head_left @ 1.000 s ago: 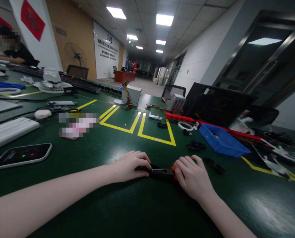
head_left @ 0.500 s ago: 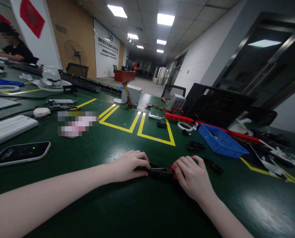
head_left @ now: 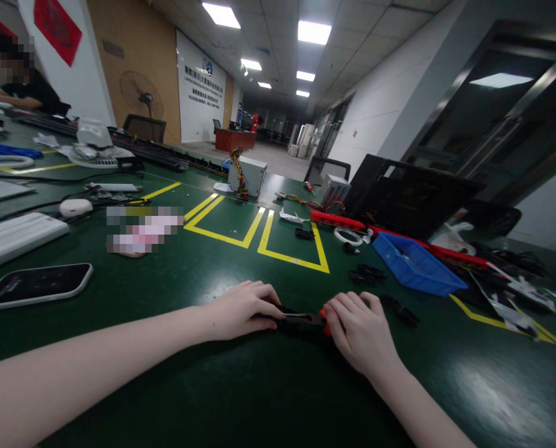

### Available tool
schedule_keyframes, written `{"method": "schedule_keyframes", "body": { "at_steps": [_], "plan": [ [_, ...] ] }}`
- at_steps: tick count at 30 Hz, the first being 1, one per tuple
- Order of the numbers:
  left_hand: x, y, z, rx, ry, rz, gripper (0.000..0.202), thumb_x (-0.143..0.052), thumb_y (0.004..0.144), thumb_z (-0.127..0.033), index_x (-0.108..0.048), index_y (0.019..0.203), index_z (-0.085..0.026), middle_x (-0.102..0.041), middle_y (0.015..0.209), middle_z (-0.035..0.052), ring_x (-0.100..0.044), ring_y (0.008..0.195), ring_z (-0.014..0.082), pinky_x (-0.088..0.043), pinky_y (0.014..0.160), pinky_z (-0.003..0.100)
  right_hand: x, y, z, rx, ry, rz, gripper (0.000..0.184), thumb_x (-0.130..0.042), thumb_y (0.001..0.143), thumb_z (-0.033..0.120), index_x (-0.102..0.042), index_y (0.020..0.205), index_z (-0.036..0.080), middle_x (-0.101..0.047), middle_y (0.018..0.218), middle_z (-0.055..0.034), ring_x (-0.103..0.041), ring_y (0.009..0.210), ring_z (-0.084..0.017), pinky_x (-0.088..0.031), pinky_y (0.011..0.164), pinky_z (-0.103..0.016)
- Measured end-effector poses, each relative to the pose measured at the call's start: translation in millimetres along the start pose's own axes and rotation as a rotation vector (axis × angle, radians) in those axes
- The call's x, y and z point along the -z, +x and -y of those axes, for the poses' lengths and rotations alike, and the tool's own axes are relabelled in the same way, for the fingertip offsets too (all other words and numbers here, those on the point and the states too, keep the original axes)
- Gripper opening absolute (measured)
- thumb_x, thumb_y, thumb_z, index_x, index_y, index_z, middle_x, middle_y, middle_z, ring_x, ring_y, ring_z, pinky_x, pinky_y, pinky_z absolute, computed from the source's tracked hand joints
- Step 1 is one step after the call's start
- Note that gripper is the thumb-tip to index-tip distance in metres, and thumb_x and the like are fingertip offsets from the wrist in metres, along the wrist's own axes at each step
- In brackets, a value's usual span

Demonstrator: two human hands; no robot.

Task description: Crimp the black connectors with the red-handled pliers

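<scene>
My right hand (head_left: 359, 326) is wrapped round the red handles of a pair of long-nose pliers (head_left: 304, 319). Their metal jaws point left, towards my left hand (head_left: 246, 311). The fingers of that hand are pinched together at the jaw tips, on a small dark thing that I cannot make out. Something black also lies behind and below the pliers, hard to tell from the dark green table (head_left: 203, 392). Bundled black cables (head_left: 401, 310) lie just right of my right hand, with another black bundle (head_left: 366, 273) beyond it.
A blue plastic bin (head_left: 418, 264) stands at the right, near a white tape roll (head_left: 348, 236). To the left lie a phone-like device (head_left: 37, 286) and a white box-shaped thing (head_left: 20, 239). A power supply (head_left: 249, 176) stands at the back. A person (head_left: 30, 87) sits far left.
Both hands and the pliers stay nearly in place, the pliers tilting very slightly. The whole view has shifted a little. The green light on the phone-like device no longer shows.
</scene>
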State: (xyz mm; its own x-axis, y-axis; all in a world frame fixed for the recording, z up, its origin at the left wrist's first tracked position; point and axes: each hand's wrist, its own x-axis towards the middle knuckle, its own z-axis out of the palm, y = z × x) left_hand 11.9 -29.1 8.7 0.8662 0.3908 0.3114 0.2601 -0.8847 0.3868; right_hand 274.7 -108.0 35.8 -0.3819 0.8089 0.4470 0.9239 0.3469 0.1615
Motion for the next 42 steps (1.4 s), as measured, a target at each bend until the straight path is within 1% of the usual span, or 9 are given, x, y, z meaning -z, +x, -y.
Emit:
{"method": "schedule_keyframes", "body": {
  "at_steps": [7,15,19,25,31,34,38,42],
  "plan": [
    [1.1,0.0,-1.1,0.005,-0.014,-0.005,0.022,-0.065,0.092,-0.027,-0.070,0.114,-0.025,-0.063,0.115,0.0063,-0.060,0.104,0.0230,-0.046,0.086,0.035,0.2,0.9,0.5,0.013,-0.026,0.029,0.039,-0.033,0.101,0.024,-0.065,0.080,0.018,-0.067,0.078,-0.0055,-0.054,0.075,-0.018,-0.031,0.078,-0.036],
    [0.6,1.8,4.1,0.006,-0.139,-0.014,0.018,-0.068,0.090,-0.024,-0.071,0.108,-0.023,-0.065,0.114,0.0060,-0.062,0.103,0.0217,-0.046,0.089,0.036,-1.2,2.5,7.2,0.025,-0.034,0.021,0.037,-0.034,0.100,0.023,-0.064,0.079,0.018,-0.066,0.077,-0.0055,-0.053,0.075,-0.018,-0.030,0.077,-0.036],
    [2.2,1.6,2.4,0.022,-0.126,0.003,0.019,-0.068,0.090,-0.023,-0.071,0.109,-0.023,-0.064,0.116,0.0058,-0.061,0.105,0.0223,-0.045,0.090,0.036,-1.5,2.5,4.1,0.021,-0.031,0.021,0.036,-0.035,0.099,0.024,-0.064,0.078,0.019,-0.066,0.077,-0.0053,-0.052,0.075,-0.018,-0.030,0.077,-0.035],
    [1.2,2.2,1.6,0.004,-0.096,-0.001,0.022,-0.068,0.090,-0.026,-0.071,0.112,-0.026,-0.064,0.114,0.0056,-0.060,0.106,0.0225,-0.045,0.089,0.036,0.2,2.1,-3.0,0.032,-0.029,0.026,0.034,-0.038,0.098,0.024,-0.064,0.078,0.019,-0.066,0.078,-0.0051,-0.054,0.076,-0.018,-0.031,0.079,-0.035],
    [1.0,2.1,2.0,0.013,-0.113,-0.008,0.021,-0.069,0.089,-0.025,-0.071,0.110,-0.026,-0.064,0.115,0.0056,-0.060,0.106,0.0227,-0.045,0.089,0.036,-0.2,2.0,0.7,0.033,-0.030,0.021,0.034,-0.037,0.098,0.024,-0.064,0.079,0.019,-0.066,0.079,-0.0047,-0.054,0.076,-0.018,-0.031,0.080,-0.035],
    [2.1,2.3,0.5,0.031,-0.143,-0.010,0.021,-0.070,0.089,-0.024,-0.070,0.109,-0.024,-0.064,0.114,0.0051,-0.061,0.105,0.0222,-0.045,0.089,0.035,-0.6,1.8,5.2,0.014,-0.042,0.014,0.034,-0.037,0.098,0.025,-0.065,0.079,0.019,-0.066,0.079,-0.0053,-0.054,0.078,-0.019,-0.030,0.082,-0.036],
    [3.8,2.9,-3.1,0.099,-0.169,-0.022,0.024,-0.070,0.087,-0.025,-0.064,0.111,-0.021,-0.064,0.110,0.0047,-0.061,0.102,0.0219,-0.045,0.087,0.034,-1.4,1.7,8.8,-0.001,-0.051,-0.007,0.035,-0.036,0.099,0.026,-0.064,0.079,0.019,-0.066,0.078,-0.0060,-0.054,0.077,-0.019,-0.030,0.083,-0.037],
    [4.4,3.3,-4.3,0.127,-0.181,-0.023,0.023,-0.071,0.086,-0.025,-0.062,0.106,-0.020,-0.065,0.107,0.0038,-0.061,0.101,0.0218,-0.046,0.087,0.034,-0.3,2.3,7.8,-0.011,-0.037,-0.006,0.036,-0.036,0.099,0.028,-0.065,0.080,0.019,-0.067,0.079,-0.0063,-0.054,0.078,-0.020,-0.030,0.083,-0.038]
  ]
}}
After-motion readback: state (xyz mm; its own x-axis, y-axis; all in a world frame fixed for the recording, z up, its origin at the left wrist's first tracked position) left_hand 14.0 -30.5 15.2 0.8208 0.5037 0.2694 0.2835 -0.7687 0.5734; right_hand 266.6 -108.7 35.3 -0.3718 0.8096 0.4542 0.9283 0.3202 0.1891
